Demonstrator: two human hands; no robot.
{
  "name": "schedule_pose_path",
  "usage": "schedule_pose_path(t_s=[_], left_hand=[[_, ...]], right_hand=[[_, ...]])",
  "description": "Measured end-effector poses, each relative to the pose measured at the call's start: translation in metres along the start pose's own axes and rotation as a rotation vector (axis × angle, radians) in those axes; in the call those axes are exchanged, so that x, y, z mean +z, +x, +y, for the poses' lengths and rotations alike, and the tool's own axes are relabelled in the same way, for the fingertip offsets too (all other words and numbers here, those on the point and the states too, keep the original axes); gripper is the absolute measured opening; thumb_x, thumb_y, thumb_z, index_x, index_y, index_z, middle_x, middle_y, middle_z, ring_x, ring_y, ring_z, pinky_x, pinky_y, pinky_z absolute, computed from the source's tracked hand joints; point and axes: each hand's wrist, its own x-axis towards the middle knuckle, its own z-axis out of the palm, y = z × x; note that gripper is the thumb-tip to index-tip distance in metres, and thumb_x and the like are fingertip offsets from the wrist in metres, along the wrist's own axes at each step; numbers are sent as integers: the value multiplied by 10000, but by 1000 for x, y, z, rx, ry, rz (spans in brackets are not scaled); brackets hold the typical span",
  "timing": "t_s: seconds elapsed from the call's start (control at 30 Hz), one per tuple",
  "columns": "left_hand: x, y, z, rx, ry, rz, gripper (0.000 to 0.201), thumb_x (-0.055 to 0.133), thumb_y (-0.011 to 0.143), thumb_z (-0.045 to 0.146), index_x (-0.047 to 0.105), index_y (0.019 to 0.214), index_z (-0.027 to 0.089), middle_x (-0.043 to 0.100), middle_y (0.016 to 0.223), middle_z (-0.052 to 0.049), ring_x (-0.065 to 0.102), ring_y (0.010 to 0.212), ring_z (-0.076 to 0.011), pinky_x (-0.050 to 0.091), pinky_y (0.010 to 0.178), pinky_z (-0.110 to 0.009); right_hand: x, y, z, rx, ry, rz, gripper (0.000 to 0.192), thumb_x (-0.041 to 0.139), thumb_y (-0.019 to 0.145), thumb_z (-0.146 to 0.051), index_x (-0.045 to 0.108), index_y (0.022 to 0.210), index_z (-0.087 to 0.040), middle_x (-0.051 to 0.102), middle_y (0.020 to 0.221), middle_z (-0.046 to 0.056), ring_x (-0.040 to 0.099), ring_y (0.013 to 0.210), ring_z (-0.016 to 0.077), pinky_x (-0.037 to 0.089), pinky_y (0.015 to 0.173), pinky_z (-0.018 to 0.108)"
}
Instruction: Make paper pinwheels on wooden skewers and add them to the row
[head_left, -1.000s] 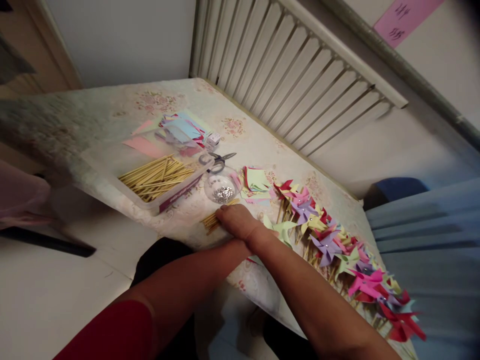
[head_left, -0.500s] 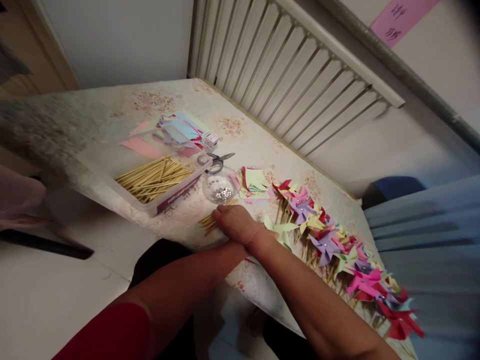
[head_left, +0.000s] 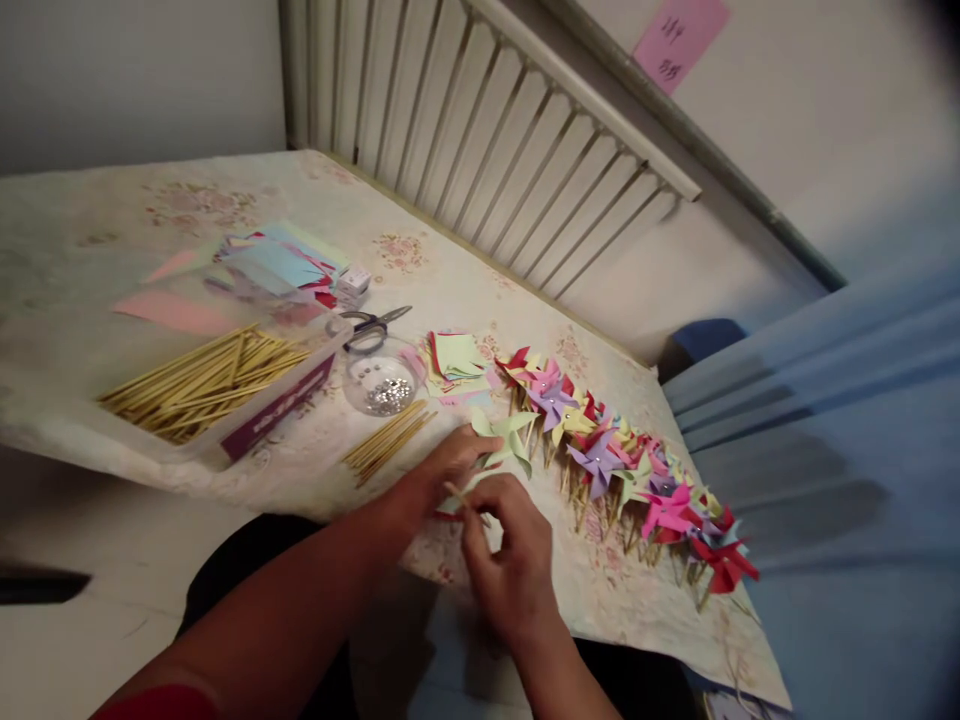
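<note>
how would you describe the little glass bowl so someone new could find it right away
Start at the clear plastic tray of wooden sticks on the flowered tablecloth. Just right of its corner, below the scissors, sits the small glass bowl. It alone is round and see-through, with shiny silver bits heaped inside.

Two hands [head_left: 480,510], one scissors [head_left: 371,325], one bowl [head_left: 382,380].
</note>
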Motion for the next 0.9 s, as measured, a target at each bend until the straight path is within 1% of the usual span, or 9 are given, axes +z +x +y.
schedule_pose_path(t_s=[0.07,0.17,0.23,0.33,0.4,0.57,0.67,0.8,0.9], left_hand=[[5,9,2,-46,-15,-21,221,764,616,240,643,783,160,591,629,15,536,589,-129,423,580,-258],[10,11,6,-114,-94,-64,317,801,546,205,674,833,160,651,697,1,576,601,-126,462,618,-261],[11,10,8,-105,-120,-88,347,816,548,201,688,866,149,674,726,-13,598,610,-127,476,634,-264],[9,9,7,-101,-115,-148,352,832,574,205,702,893,129,694,756,-41,630,653,-138,489,666,-269],[7,9,6,-112,-98,-181,328,833,595,216,707,881,119,696,750,-49,630,642,-139,492,668,-275],[8,10,5,-100,-108,-225,291,824,618,214,710,865,110,698,742,-62,643,691,-160,497,690,-283],[11,9,8,-107,-125,-260,293,829,608,215,709,852,107,692,724,-55,633,655,-149,492,667,-272],[12,4,14,-155,-113,-312,276,832,607,240,692,807,110,675,688,-43,618,625,-144,483,641,-262],[11,-3,17,-172,-93,-328,260,828,613,228,673,791,118,664,689,-30,593,604,-123,466,626,-242]], right_hand=[[-14,-13,14,189,44,112,121,509,863,-137,544,769,-204,558,732,-6,559,675,135,443,612,249],[-30,-25,37,434,114,269,49,551,870,-225,565,829,-200,552,649,-35,548,575,121,439,555,236],[-37,-28,50,538,185,356,91,581,853,-277,579,888,-194,538,596,-55,523,518,113,432,517,228],[-42,-27,64,620,251,468,184,609,827,-323,587,949,-188,518,591,-67,473,484,98,393,465,210],[-43,-26,70,641,279,480,210,618,815,-333,592,961,-185,507,599,-68,458,483,94,377,452,203],[-43,-26,74,682,335,397,172,605,813,-324,605,910,-182,477,572,-71,433,472,86,355,445,196],[-42,-26,74,707,347,372,182,604,812,-335,609,903,-177,476,541,-71,428,454,87,349,435,196],[-45,-26,72,709,352,373,183,616,803,-327,615,902,-173,496,544,-66,443,457,84,363,435,193],[-51,-29,67,700,358,376,172,626,795,-318,619,886,-172,517,551,-62,461,460,84,391,445,196]])
